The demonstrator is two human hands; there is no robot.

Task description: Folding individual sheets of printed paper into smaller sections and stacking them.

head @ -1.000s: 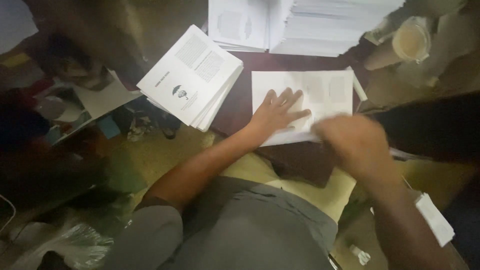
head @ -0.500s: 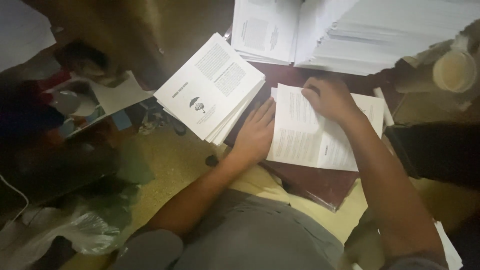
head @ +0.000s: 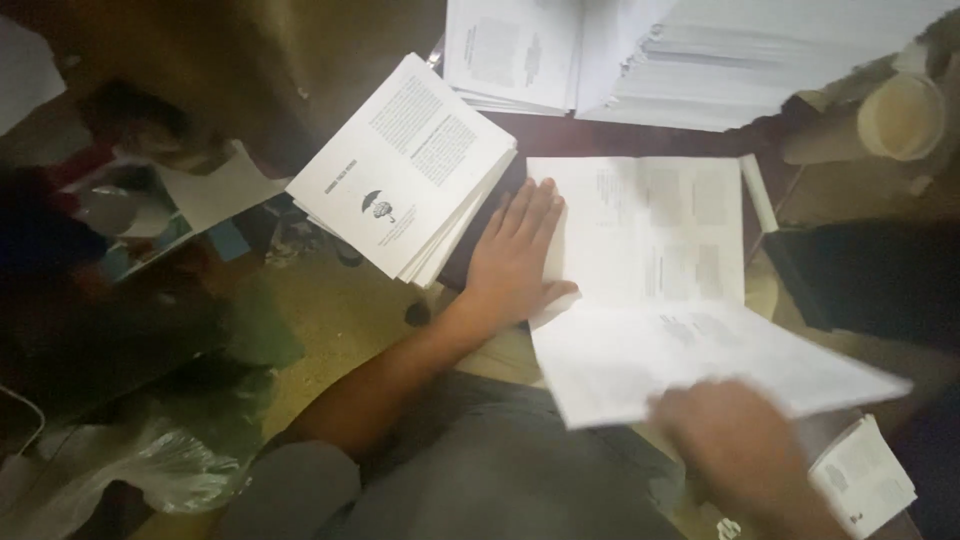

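I am seeing the left hand (head: 515, 255) lying flat, fingers spread and open, on the left edge of a printed sheet (head: 650, 230) that is resting on the dark wooden surface (head: 545, 135). The right hand (head: 735, 450) is blurred low in the view; it is holding a loose printed page (head: 690, 360) by its near edge, and the page is tilting up over the lower part of the flat sheet, though I cannot tell exactly how the fingers are closing on it.

Just left of the left hand, a stack of booklets (head: 405, 165) is sitting at an angle, its white cover showing blocks of text and a small dark round mark. At the top edge, tall piles of white paper (head: 700, 60) are crowding the far side. A pale round cup (head: 900, 115) is standing at the upper right, and a small white printed packet (head: 860, 475) is lying at the lower right, close by the right arm.

The room is looking dim. To the left, clutter is filling the floor, with a crumpled clear plastic bag (head: 150, 470) at the lower left. My grey clothing is filling the bottom centre.
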